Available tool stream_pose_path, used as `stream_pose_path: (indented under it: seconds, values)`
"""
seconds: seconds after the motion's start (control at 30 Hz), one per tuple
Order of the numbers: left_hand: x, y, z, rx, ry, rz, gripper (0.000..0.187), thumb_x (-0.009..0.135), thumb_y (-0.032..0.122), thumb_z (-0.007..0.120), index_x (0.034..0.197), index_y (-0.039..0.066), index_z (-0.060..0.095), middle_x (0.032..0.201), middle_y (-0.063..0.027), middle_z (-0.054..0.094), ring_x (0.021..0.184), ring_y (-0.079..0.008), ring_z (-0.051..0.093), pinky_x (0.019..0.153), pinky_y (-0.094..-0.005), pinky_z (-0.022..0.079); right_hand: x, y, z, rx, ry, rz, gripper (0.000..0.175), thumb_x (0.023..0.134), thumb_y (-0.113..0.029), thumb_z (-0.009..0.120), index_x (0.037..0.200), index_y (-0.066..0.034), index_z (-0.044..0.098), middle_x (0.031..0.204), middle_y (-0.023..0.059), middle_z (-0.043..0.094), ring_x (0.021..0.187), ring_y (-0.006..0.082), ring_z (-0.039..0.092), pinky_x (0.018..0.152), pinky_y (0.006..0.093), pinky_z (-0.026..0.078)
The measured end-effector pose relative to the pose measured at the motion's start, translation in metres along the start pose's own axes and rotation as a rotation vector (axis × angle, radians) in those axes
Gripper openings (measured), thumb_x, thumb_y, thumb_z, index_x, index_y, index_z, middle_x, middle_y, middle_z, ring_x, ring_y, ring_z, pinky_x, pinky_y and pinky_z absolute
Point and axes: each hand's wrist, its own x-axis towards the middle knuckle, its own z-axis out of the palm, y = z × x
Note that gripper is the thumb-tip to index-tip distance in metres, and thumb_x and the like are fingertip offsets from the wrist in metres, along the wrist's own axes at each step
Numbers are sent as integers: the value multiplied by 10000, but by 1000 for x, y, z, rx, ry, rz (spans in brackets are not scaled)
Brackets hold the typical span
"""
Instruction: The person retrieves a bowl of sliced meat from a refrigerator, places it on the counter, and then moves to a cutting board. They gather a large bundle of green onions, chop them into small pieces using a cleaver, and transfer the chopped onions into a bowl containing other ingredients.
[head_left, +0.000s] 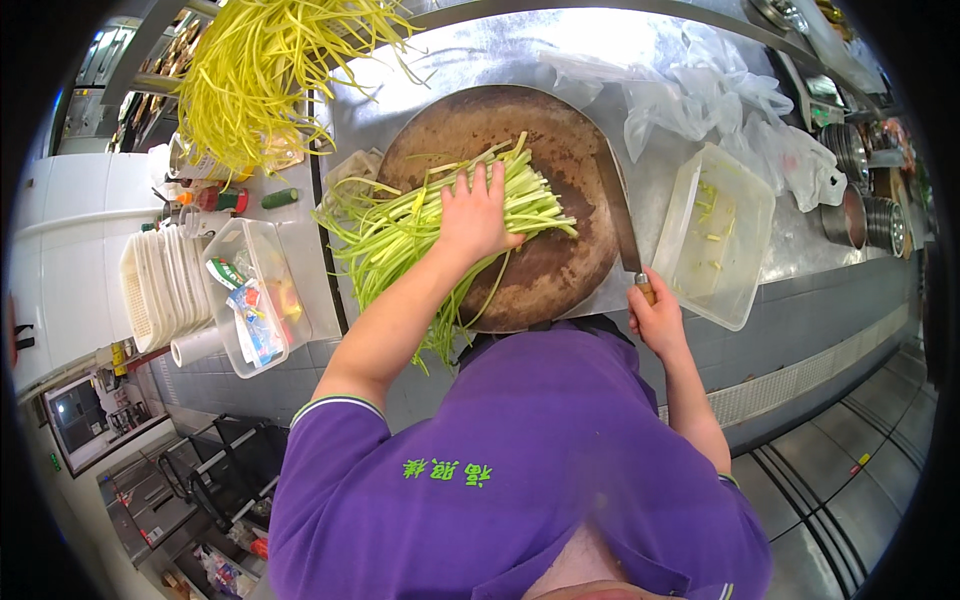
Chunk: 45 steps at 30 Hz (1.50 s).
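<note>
My left hand (474, 210) lies across a bunch of long green vegetable stalks (536, 196), fingers spread over the top and thumb toward the near side. The bunch rests on a round wooden chopping block (577, 150), cut ends to the right, thin tops trailing over the left and near edges. In my right hand (658, 313) is the wooden handle of a kitchen knife (616, 202). Its blade, seen nearly edge-on, runs along the block's right rim, apart from the stalks. Whether the blade touches the block, I cannot tell.
A translucent plastic tub (739, 225) with a few cut pieces stands right of the block. Crumpled plastic bags (697, 97) lie behind it. Yellow chives (255, 82) hang at the upper left. On the left are a bin of packets (259, 300), stacked white baskets (161, 285) and a cucumber piece (280, 199).
</note>
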Motion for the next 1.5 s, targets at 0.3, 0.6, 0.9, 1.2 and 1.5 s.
stream_pose_path:
  seconds: [0.3, 0.6, 0.9, 1.2, 1.5]
  values:
    - [-2, 1, 1, 12, -9, 28, 1232, 697, 670, 804, 1599, 48, 241, 1579, -203, 372, 1427, -429, 395, 1122, -620, 354, 35, -23, 8, 5, -145, -109, 549, 1009, -246, 652, 1485, -40, 472, 785, 44, 619, 606, 110, 581, 541, 279, 483]
    - [-12, 3, -4, 40, -1, 45, 1286, 690, 723, 790, 1600, 19, 217, 1606, -226, 320, 1476, -427, 325, 1172, -632, 294, 64, -47, 43, -705, -179, -418, 486, 967, -350, 657, 1393, -129, 588, 1126, 225, 719, 1069, 407, 685, 912, 441, 542]
    - [-17, 7, 2, 79, 2, 53, 1290, 695, 724, 785, 1629, 68, 185, 1629, -231, 296, 1452, -495, 327, 1107, -723, 293, 53, -31, 35, 47, -102, -184, 501, 1029, -220, 624, 1465, -15, 483, 749, 3, 580, 545, 80, 524, 479, 254, 432]
    - [7, 7, -7, 5, -87, -126, 1263, 728, 667, 797, 1637, 74, 150, 1596, -229, 328, 1419, -455, 388, 1094, -665, 347, 12, -20, 28, 140, -80, -64, 516, 1056, -261, 588, 1493, -27, 444, 766, 15, 562, 536, 84, 520, 453, 244, 430]
    - [4, 9, -6, 9, -30, -139, 1254, 702, 620, 836, 1618, 60, 187, 1563, -231, 376, 1395, -422, 431, 1093, -607, 376, 3, -28, 77, 112, -72, -59, 468, 1082, -316, 523, 1466, -51, 482, 741, 16, 581, 541, 97, 536, 480, 266, 441]
